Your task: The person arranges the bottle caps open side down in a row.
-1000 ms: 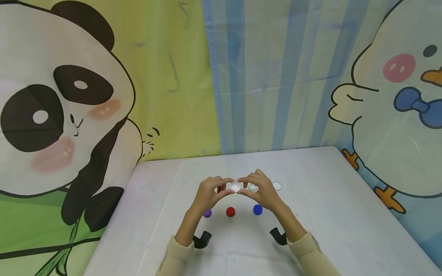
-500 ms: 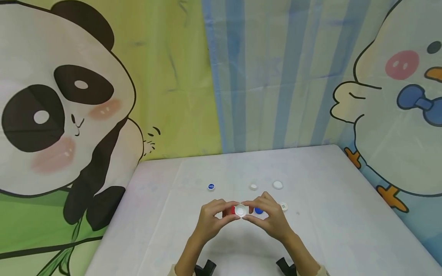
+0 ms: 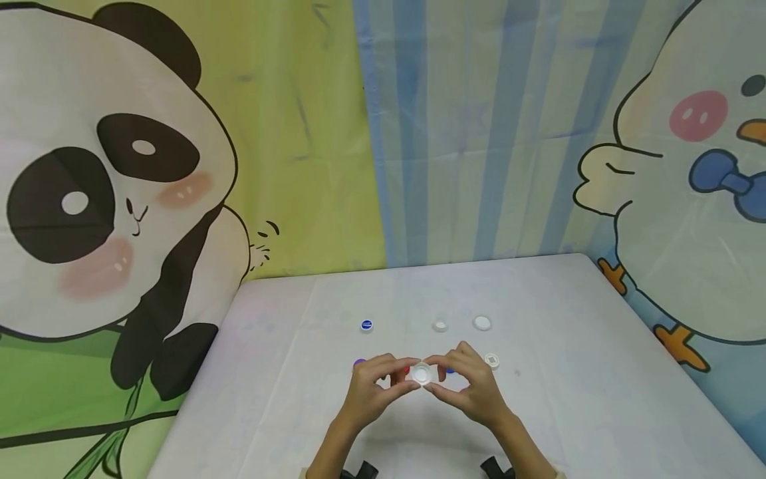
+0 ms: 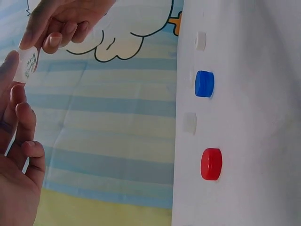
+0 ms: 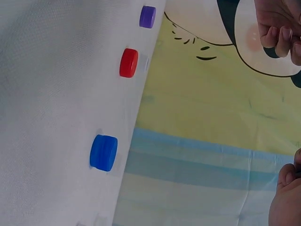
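Observation:
Above the table, my left hand [image 3: 378, 392] and right hand [image 3: 469, 389] pinch a white bottle cap [image 3: 421, 374] between them, each by thumb and fingertips at one side. Its hollow side faces the head camera. Green print shows on the outer face of that white cap [image 4: 31, 65] in the left wrist view. Behind the hands lie a purple cap [image 5: 147, 17], a red cap [image 4: 211, 164] and a blue cap [image 4: 204, 84], each partly covered in the head view. The right wrist view cuts off both hands and leaves out the held cap.
Farther back on the white table [image 3: 275, 372] lie a blue-and-white cap [image 3: 367, 325], a small white cap [image 3: 439, 326] and a wider white cap [image 3: 482, 322]. Another white cap [image 3: 492, 360] sits right of my right hand. Printed curtains rise behind the table.
Both hands have come down the head view toward me with the white cap still pinched. The blue-and-white cap at the back, hidden a second ago, now shows.

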Motion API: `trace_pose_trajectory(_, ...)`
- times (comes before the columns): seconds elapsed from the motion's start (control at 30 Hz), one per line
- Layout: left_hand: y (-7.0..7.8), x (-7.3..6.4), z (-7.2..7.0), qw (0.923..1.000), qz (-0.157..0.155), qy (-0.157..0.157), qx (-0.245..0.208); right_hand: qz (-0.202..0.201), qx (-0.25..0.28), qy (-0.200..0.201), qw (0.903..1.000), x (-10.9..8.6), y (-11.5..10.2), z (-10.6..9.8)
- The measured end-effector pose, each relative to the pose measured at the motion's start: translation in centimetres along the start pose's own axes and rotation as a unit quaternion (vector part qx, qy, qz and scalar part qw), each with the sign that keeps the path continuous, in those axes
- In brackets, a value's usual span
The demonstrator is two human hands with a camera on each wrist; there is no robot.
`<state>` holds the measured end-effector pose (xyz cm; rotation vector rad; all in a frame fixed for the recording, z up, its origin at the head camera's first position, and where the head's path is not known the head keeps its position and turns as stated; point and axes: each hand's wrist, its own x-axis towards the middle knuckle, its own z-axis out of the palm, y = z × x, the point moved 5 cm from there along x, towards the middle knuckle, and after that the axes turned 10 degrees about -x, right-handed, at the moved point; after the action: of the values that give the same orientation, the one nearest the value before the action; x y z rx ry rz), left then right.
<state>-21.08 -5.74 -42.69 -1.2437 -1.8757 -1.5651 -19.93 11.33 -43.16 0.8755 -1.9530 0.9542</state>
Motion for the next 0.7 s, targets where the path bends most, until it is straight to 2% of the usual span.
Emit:
trace_pose_trajectory(0.1,0.8,0.4,0.0,0.9989,-0.040,0.009,-0.023,-0.020,0.007,0.020,0.9996,0.0,0.2,-0.1)
trace_pose_trajectory(0.13,1.1,0.6,-0.1,0.9975,-0.063,0.015,-0.029,-0.025,0.009,0.027,0.9993,0.0,0.2,-0.1)
trace_pose_trajectory(0.2,1.5,0.9,-0.3,0.9892,-0.135,0.028,-0.050,-0.033,0.009,0.041,0.9986,0.0,0.3,-0.2)
trace_pose_trajectory(0.27,1.5,1.1,-0.5,0.9724,-0.218,0.036,-0.076,-0.037,0.010,0.052,0.9979,0.0,0.4,-0.3)
trace_pose_trajectory(0.33,1.2,1.0,-0.5,0.9485,-0.299,0.036,-0.097,-0.038,0.010,0.056,0.9976,0.1,0.3,-0.3)
trace_pose_trajectory(0.4,0.4,0.6,-0.3,0.9225,-0.363,0.035,-0.128,-0.040,0.010,0.057,0.9975,0.1,0.4,-0.3)
trace_pose_trajectory(0.5,-1.0,-0.3,0.1,0.8991,-0.408,0.033,-0.156,-0.047,0.009,0.060,0.9970,0.3,0.1,-0.4)
trace_pose_trajectory(0.53,-1.5,-0.6,0.3,0.8939,-0.416,0.033,-0.164,-0.050,0.008,0.061,0.9969,0.5,-0.1,-0.5)
trace_pose_trajectory(0.63,-2.5,-1.1,0.7,0.8867,-0.428,0.031,-0.172,-0.059,0.005,0.065,0.9962,1.3,-1.1,-0.9)
trace_pose_trajectory(0.7,-2.6,-1.2,0.8,0.8852,-0.430,0.028,-0.175,-0.063,0.004,0.065,0.9959,1.8,-1.7,-1.2)
